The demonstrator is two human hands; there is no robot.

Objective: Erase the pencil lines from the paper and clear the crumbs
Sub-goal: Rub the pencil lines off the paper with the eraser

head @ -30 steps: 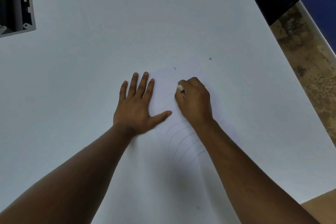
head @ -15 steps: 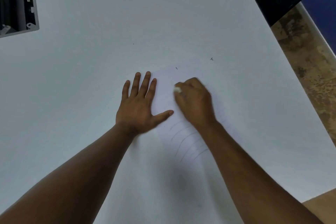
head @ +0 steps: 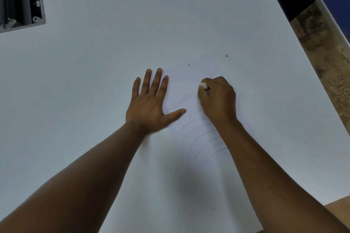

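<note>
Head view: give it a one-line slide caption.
Left hand flat on paper, right hand rubbing eraser over pencil lines.

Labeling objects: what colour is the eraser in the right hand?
White eraser, pinched in the right hand; head view.

Light: dim, cool, even.
Shadow: a soft one is cast on the paper (head: pixel 189 185) between the forearms.
Blur: slight, pencil lines (head: pixel 197 138) faint.
Edges: bent by the wide lens.
</note>
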